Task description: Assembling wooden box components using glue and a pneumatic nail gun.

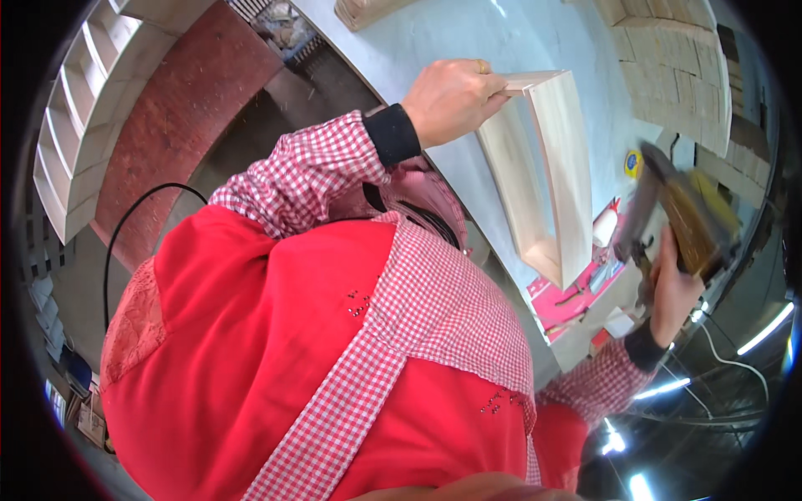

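Observation:
A rectangular frame of pale, thin wooden boards [561,167] stands on the light worktable [351,37]. My left hand [455,102] is closed on the frame's far-left corner, with fingers and thumb pinching the short end board. Off to the right, my right hand [672,288] is wrapped round the handle of a nail gun [693,217] with a dark and yellowish-brown body. The tool is raised, apart from the frame, and somewhat blurred. Its nose is too smeared to make out clearly.
Stacked pale wooden boxes [672,75] stand at the far right of the table. A pink mat [572,301] with small tools and a white bottle [605,225] lies near the frame. On the left, more wooden frames [79,108] rest by a reddish board [188,108].

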The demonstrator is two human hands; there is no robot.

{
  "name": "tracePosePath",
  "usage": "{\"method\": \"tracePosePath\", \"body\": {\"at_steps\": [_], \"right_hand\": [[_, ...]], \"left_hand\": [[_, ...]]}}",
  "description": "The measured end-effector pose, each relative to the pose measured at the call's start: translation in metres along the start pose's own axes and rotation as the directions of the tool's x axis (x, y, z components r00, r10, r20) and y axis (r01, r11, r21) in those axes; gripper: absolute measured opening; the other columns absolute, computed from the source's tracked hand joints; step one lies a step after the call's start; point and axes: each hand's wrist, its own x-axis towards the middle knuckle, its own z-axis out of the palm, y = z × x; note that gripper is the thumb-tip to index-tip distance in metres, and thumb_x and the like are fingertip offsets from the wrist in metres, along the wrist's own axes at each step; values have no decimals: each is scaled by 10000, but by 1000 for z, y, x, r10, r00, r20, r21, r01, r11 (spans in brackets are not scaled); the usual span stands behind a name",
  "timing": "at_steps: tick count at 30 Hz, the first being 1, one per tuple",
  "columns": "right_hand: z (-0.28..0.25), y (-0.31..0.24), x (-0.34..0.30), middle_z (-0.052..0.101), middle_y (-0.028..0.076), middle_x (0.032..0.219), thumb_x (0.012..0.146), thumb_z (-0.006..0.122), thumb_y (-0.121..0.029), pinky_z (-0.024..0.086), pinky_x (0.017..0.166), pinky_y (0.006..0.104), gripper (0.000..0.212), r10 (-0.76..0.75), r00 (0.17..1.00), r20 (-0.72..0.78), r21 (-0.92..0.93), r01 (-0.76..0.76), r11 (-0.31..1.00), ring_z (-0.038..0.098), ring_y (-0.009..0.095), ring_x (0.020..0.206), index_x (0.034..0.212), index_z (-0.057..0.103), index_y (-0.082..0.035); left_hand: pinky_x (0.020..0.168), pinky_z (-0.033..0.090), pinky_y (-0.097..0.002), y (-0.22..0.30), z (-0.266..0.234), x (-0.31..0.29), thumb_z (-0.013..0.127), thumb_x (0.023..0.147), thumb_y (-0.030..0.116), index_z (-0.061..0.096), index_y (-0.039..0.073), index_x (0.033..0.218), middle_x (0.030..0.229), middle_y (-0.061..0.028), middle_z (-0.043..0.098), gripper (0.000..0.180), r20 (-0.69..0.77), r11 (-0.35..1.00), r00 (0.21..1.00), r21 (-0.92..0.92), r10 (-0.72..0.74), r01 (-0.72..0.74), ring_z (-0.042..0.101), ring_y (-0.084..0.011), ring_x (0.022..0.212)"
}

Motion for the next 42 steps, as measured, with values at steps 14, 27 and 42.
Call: {"method": "tracePosePath", "body": {"at_steps": [14,27,42], "right_hand": [[81,268,-125,596,276,1159,826,635,-104,487,856,456,613,224,971,-86,-427,-239,872,606,413,1010,1381,404,18],[139,296,-141,512,303,1306,868,630,-204,428,985,437,629,241,956,-169,-357,-287,889,533,428,1171,1393,385,42],[173,163,-163,586,172,1246,1047,314,-335,430,986,357,500,268,960,82,731,-241,638,562,263,1145,1251,533,66]], "left_hand": [[569,501,-479,1,-46,62,610,774,258,652,17,636,604,-178,598,280,273,915,950,402,-151,30,598,-404,579],[654,530,-455,-4,-38,54,515,845,126,528,124,1306,794,-165,645,461,407,901,913,391,14,-188,650,-348,747],[948,431,-315,-28,-62,-11,429,1023,406,529,-10,1312,1244,-84,604,516,479,610,691,-343,-541,715,551,-173,1154]]}}
